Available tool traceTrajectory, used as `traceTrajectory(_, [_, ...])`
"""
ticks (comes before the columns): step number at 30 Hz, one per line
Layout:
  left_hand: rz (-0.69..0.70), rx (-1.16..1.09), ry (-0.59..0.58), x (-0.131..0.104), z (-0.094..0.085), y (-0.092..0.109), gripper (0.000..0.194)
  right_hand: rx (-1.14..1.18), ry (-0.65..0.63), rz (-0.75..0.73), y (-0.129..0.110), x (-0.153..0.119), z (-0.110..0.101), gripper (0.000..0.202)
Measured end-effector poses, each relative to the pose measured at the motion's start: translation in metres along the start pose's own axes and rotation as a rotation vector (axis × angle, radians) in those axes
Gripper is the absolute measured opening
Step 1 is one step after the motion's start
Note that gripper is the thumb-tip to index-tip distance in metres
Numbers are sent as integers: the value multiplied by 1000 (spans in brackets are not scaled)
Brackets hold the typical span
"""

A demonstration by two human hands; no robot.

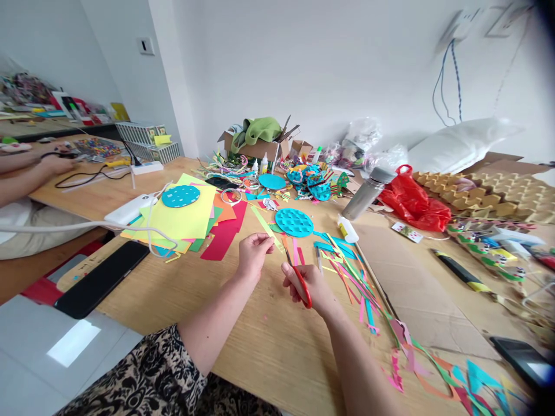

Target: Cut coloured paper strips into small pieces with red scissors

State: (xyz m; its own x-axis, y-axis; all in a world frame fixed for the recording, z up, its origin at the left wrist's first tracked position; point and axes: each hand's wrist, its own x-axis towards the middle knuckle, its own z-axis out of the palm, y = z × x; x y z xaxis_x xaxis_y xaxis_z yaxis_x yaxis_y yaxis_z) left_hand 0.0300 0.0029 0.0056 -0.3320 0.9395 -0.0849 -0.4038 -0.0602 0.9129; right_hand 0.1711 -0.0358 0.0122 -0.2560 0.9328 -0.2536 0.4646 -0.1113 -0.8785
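Note:
My left hand [255,255] is pinched closed at the edge of a pale green paper strip [262,222], which slants up and away from the fingertips. My right hand [315,288] grips red-handled scissors [302,284], thumb and fingers about the handles. The blades point away from me and lie close to the strip's near end; how far apart they are is hard to make out. Just beyond both hands lies a blue paper disc [293,222] with a raised pattern. Thin coloured paper strips [347,271] are scattered to the right of the scissors.
Yellow paper sheets [173,216] bear a dotted blue disc [181,196] at left, near a black phone [103,278]. A steel flask [368,193], glue bottle [348,229], red plastic bag [414,202] and cardboard sheet [416,289] lie rightward. Another person's hands [54,164] are at far left.

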Motion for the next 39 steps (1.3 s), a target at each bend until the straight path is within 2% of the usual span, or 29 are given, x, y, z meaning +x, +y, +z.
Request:
traceTrajectory(5, [26,16,14,0,0,1,19,11,-9,-9,-3,-3,1,52])
traceTrajectory(11, [27,64,-67,-6,3,4,17,-41,-15,30,-7,-3,1,53])
traceTrajectory(18, [-34,31,-91,-9,4,2,18,-16,-7,39,-6,-2,1,54])
traceTrajectory(25, [-152,-35,-120,-10,5,-2,20,-6,1,40,-1,1,0,54])
traceTrajectory(31, [-186,-56,-136,-11,5,-3,17,1,19,50,1,3,0,54])
traceTrajectory(39, [-208,-62,-260,-13,5,-3,18,10,37,42,0,3,-1,54])
